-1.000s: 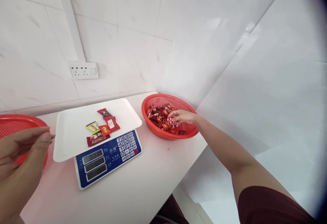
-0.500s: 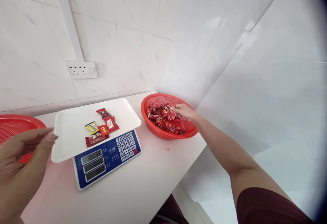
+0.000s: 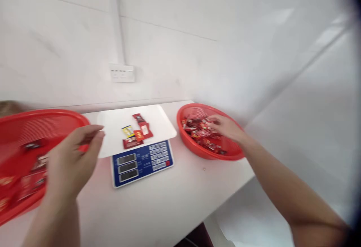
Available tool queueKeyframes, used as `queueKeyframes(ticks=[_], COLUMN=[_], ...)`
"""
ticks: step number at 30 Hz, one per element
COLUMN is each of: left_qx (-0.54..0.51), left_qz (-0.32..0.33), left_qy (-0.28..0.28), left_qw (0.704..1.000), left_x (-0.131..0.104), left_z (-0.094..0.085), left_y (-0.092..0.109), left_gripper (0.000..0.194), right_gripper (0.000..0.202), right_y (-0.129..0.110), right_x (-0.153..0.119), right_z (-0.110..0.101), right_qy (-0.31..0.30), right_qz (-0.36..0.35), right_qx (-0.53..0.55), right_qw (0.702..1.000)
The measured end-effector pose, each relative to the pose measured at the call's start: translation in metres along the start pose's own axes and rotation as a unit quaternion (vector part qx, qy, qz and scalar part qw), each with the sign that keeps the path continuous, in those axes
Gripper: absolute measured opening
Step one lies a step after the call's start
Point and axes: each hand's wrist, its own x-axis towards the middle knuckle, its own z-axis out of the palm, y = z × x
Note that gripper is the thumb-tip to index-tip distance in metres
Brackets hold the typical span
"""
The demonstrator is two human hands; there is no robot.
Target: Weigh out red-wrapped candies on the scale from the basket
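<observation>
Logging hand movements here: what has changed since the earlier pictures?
The view has swung left, showing more of the left basket and packets inside. The right hand has shifted slightly up or back within the right basket, its grip blurred. The left hand stays by the tray, where the five packets lie unmoved.

The baskets (image 3: 189,144) and tray (image 3: 165,123) look plastic, the wrappers (image 3: 145,129) shiny, the wall (image 3: 175,59) glossy.

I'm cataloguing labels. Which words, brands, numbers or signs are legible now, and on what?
"789": faint, on the keypad of the scale.
"456": faint, same keypad.
"123": faint, same keypad.
"0": faint, same keypad.
Lettering left of the keypad: blurred, unreadable.
Displays: no readable figures.
Packets on the tray, in the right basket and left basket: print too blurred.
</observation>
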Motion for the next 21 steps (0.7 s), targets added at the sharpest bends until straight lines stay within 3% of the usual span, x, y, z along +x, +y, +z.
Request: queueKeyframes(ticks=[4, 9, 13, 17, 21], left_qx=[-0.025, -0.057, -0.070, -0.071, -0.073], left_qz=[0.004, 0.021, 0.019, 0.019, 0.017], left_qy=[-0.023, -0.021, -0.018, -0.010, -0.005], left_qw=[0.999, 0.998, 0.997, 0.997, 0.997], left_x=[-0.001, -0.002, -0.004, -0.003, -0.001], left_z=[-0.009, -0.011, -0.014, -0.017, -0.016], left_y=[0.022, 0.020, 0.019, 0.020, 0.020], left_gripper=[0.019, 0.017, 0.016, 0.015, 0.014], right_gripper=[0.023, 0.016, 0.023, 0.025, 0.022], right_y=[-0.040, -0.099, -0.132, -0.139, -0.116], right_x=[-0.011, -0.018, -0.022, -0.036, -0.052], right_z=[0.023, 0.081, 0.123, 0.134, 0.129], right_qy=[0.016, -0.019, -0.042, -0.051, -0.027], right_qz=[-0.072, -0.161, -0.234, -0.317, -0.286], right_qx=[0.071, 0.200, 0.228, 0.168, 0.179], right_qw=[0.995, 0.966, 0.944, 0.932, 0.941])
